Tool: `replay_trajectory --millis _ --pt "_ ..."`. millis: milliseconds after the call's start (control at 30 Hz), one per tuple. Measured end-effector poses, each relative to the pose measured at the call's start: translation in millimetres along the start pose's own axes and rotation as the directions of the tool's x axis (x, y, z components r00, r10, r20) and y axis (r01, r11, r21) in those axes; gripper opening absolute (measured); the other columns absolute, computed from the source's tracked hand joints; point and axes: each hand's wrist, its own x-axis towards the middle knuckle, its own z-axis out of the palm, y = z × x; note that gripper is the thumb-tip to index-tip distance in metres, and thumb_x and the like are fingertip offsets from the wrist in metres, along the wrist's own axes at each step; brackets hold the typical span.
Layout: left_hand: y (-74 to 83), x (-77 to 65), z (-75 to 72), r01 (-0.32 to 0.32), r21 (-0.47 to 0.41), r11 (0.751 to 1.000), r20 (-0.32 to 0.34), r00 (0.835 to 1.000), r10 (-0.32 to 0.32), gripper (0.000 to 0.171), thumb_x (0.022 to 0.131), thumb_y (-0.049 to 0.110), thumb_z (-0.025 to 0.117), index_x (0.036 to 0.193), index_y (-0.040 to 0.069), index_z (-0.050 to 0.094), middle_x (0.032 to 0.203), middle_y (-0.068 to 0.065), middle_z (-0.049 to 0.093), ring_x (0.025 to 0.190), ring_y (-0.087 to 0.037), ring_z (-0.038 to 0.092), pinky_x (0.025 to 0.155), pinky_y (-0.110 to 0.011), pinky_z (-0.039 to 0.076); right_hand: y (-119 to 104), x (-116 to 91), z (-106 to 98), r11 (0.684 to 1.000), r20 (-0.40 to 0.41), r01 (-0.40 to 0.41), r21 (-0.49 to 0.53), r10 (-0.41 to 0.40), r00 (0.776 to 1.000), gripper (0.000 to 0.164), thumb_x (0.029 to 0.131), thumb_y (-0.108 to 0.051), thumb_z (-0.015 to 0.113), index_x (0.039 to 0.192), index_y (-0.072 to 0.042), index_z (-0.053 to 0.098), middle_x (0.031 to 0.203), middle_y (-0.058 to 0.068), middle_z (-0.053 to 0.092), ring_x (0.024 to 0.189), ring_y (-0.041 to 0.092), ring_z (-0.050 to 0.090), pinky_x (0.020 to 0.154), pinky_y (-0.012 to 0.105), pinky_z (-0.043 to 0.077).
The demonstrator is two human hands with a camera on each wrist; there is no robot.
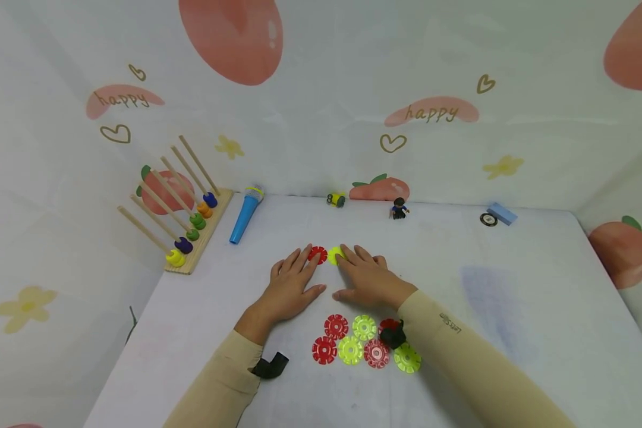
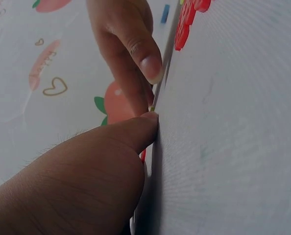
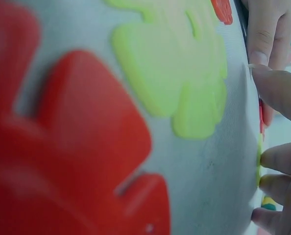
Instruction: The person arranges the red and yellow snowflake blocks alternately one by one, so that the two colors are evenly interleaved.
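Note:
Fingers extended, my left hand point(image 1: 289, 291) rests on the table, its fingertips on a red notched plastic disc point(image 1: 321, 255). Right beside it, my right hand point(image 1: 373, 279) touches a yellow-green notched disc point(image 1: 332, 255) with straight fingers. The thumbs point toward each other over the white cloth. Closer to me lie two rows of similar discs, among them a red disc point(image 1: 336, 326), a yellow-green disc point(image 1: 350, 351) and a pinkish-red disc point(image 1: 377, 353). A black strap end point(image 1: 393, 336) at the right sleeve partly hides one red disc.
At the left stands a wooden peg rack point(image 1: 200, 252) with coloured beads. A blue toy microphone point(image 1: 244, 215) lies beside it. Along the back are a small yellow-green toy vehicle point(image 1: 335, 200), a toy figure point(image 1: 399, 209), a black-and-white round piece point(image 1: 488, 220) and a blue block point(image 1: 502, 214).

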Motion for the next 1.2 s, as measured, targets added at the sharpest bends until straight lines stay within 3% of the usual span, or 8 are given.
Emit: replay_trajectory --millis 333,467,600,733,900,1033,1133,1200 --pt "-0.2 -0.2 0.2 0.003 -0.006 1.0 -0.002 1.0 -0.003 0.077 0.09 0.061 0.05 0.152 0.021 0.028 0.159 -0.004 0.011 0.143 -0.029 0.007 0.106 -0.057 0.013 2.0 -0.5 -1.7 0.999 0.009 0.002 0.045 -0.003 1.0 0.093 0.079 -0.07 0.057 0.153 -0.024 0.025 0.159 -0.002 0.009 0.144 0.028 0.006 0.103 0.057 0.022" --pt "-1.6 -0.5 2.6 -0.002 -0.023 1.0 -0.002 1.0 0.002 0.078 0.09 0.061 0.049 0.153 0.022 0.024 0.16 -0.003 0.009 0.143 -0.029 0.008 0.106 -0.056 0.012 5.1 -3.6 -6.8 0.988 -0.011 0.007 0.156 -0.005 1.0 0.092 0.08 -0.073 0.053 0.153 -0.025 0.024 0.159 0.0 0.011 0.143 0.029 0.011 0.102 0.062 0.022" --pt "-0.6 -0.7 2.2 -0.015 -0.046 0.999 -0.014 1.0 0.014 0.082 0.089 0.062 0.051 0.154 0.023 0.021 0.16 0.0 0.007 0.143 -0.028 0.008 0.106 -0.056 0.013 13.8 -16.7 -16.9 0.947 -0.094 0.026 0.32 0.004 0.996 0.089 0.082 -0.075 0.046 0.153 -0.024 0.026 0.158 0.004 0.018 0.141 0.029 0.018 0.101 0.067 0.021" --pt "5.9 -0.4 0.1 -0.048 -0.068 0.997 -0.024 0.999 0.046 0.084 0.088 0.063 0.053 0.154 0.023 0.02 0.16 0.003 0.007 0.143 -0.027 0.005 0.105 -0.057 0.013 25.6 -42.5 -26.2 0.841 -0.2 0.09 0.533 0.021 0.98 0.077 0.089 -0.067 0.047 0.151 -0.024 0.031 0.155 0.002 0.026 0.139 0.025 0.025 0.104 0.059 0.026" --pt "20.8 2.3 1.2 -0.11 -0.079 0.991 0.02 0.994 0.112 0.085 0.087 0.066 0.049 0.154 0.023 0.02 0.16 0.004 0.007 0.144 -0.025 0.0 0.106 -0.059 0.011 44.3 -82.0 -28.4 0.638 -0.289 0.203 0.742 0.032 0.957 0.049 0.1 -0.04 0.047 0.147 -0.03 0.036 0.148 -0.005 0.035 0.129 0.026 0.04 0.098 0.054 0.037" --pt "28.2 4.2 2.1 -0.121 -0.055 0.991 0.063 0.99 0.125 0.086 0.086 0.069 0.045 0.154 0.025 0.018 0.159 0.004 0.009 0.144 -0.024 0.0 0.107 -0.059 0.009 58.3 -108.8 -22.9 0.498 -0.337 0.276 0.822 0.035 0.941 0.042 0.103 -0.02 0.043 0.145 -0.026 0.039 0.142 -0.001 0.043 0.123 0.034 0.047 0.095 0.05 0.041" --pt "29.6 3.3 1.5 -0.112 -0.035 0.993 0.078 0.99 0.114 0.086 0.086 0.069 0.045 0.154 0.024 0.019 0.159 0.004 0.011 0.144 -0.024 0.001 0.107 -0.059 0.008 66.4 -122.9 -11.5 0.441 -0.333 0.275 0.854 0.056 0.941 0.043 0.102 -0.014 0.045 0.144 -0.021 0.041 0.139 0.005 0.047 0.12 0.039 0.048 0.093 0.042 0.044" --pt "29.7 2.5 1.4 -0.11 -0.026 0.994 0.078 0.991 0.112 0.085 0.087 0.068 0.046 0.154 0.023 0.02 0.159 0.004 0.013 0.144 -0.025 0.002 0.108 -0.059 0.009 69.2 -129.2 -0.6 0.444 -0.309 0.245 0.862 0.077 0.948 0.044 0.1 -0.015 0.051 0.143 -0.02 0.042 0.137 0.009 0.048 0.118 0.039 0.049 0.091 0.038 0.045"
